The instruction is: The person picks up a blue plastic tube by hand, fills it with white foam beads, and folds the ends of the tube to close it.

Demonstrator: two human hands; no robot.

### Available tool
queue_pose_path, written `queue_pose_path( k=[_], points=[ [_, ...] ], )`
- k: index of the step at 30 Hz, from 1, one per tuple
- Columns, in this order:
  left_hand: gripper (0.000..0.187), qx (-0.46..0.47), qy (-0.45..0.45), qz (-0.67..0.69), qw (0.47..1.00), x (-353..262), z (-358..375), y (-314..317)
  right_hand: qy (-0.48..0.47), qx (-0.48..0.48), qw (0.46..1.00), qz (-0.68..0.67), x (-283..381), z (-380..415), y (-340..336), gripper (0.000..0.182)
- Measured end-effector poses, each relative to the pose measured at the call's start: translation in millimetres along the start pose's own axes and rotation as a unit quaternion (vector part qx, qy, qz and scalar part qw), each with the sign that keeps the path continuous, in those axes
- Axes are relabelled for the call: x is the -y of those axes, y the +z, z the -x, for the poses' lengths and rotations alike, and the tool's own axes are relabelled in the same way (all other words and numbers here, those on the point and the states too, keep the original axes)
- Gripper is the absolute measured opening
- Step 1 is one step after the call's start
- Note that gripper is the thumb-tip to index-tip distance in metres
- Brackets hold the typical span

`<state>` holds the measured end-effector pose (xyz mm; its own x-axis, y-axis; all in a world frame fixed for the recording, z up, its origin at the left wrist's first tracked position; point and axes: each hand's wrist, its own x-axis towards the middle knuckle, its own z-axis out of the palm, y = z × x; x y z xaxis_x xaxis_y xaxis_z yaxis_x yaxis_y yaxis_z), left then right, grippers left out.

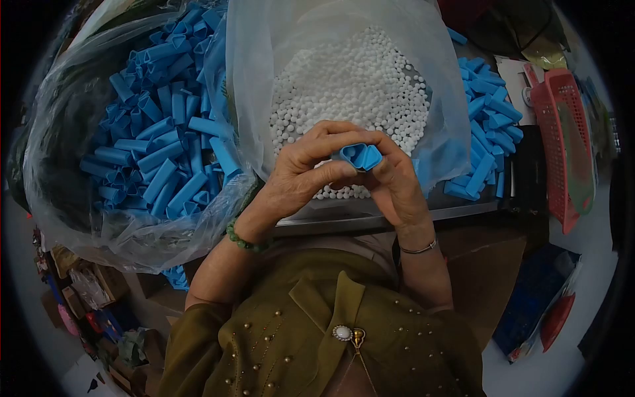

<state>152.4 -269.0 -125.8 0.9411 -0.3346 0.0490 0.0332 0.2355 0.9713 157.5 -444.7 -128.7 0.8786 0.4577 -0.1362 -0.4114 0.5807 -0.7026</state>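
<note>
My left hand (299, 171) and my right hand (399, 184) are together in front of my body, both closed around one blue hollow plastic tube (362, 157). Its open end faces up toward me, and I cannot make out whether anything is inside. Fingers hide most of its sides. Just behind and below my hands, many small white balls (350, 79) lie in a clear plastic bag (250, 73) whose mouth is spread wide.
On the left, a large clear bag (63, 218) holds many blue tubes (162, 155). More blue tubes (486, 126) are heaped on the right, beside a pink perforated basket (561, 152). A metal table edge (317, 223) runs below my hands. Boxes (109, 281) stand at lower left.
</note>
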Motion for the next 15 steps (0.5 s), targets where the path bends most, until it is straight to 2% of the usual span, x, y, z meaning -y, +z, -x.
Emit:
queue_pose_path(
  k=[1, 3, 6, 8, 10, 13, 15],
  points=[
    [0.032, 0.006, 0.011, -0.037, 0.999, -1.1, 0.9, 1.5, 0.001, -0.001, 1.0, 0.0, -0.6, -0.5, -2.6, 0.028],
    [0.033, 0.012, 0.021, -0.072, 0.997, -0.5, 2.4, 3.1, 0.059, 0.008, 0.997, -0.057, -1.2, -2.2, -9.4, 0.019],
    [0.033, 0.014, 0.037, -0.118, 0.992, 0.4, 4.5, 4.4, 0.052, -0.025, 0.998, -0.027, -2.5, -1.3, -0.8, 0.014],
    [0.033, -0.004, 0.032, -0.188, 0.982, -3.6, 7.0, 6.1, 0.049, -0.027, 0.998, -0.015, -0.1, 0.0, 2.3, 0.014],
    [0.034, -0.029, 0.039, -0.193, 0.98, -4.4, 7.8, 10.9, 0.049, -0.016, 0.999, -0.007, 1.2, -1.4, 8.7, 0.015],
    [0.04, -0.07, 0.063, -0.241, 0.966, -9.9, 13.5, 18.7, -0.004, -0.059, 0.995, 0.084, -5.6, 0.8, 15.7, 0.018],
    [0.042, -0.066, 0.066, -0.266, 0.96, -28.2, 19.2, 12.6, -0.077, -0.086, 0.981, 0.155, -1.4, 8.4, 19.3, 0.022]
  ],
)
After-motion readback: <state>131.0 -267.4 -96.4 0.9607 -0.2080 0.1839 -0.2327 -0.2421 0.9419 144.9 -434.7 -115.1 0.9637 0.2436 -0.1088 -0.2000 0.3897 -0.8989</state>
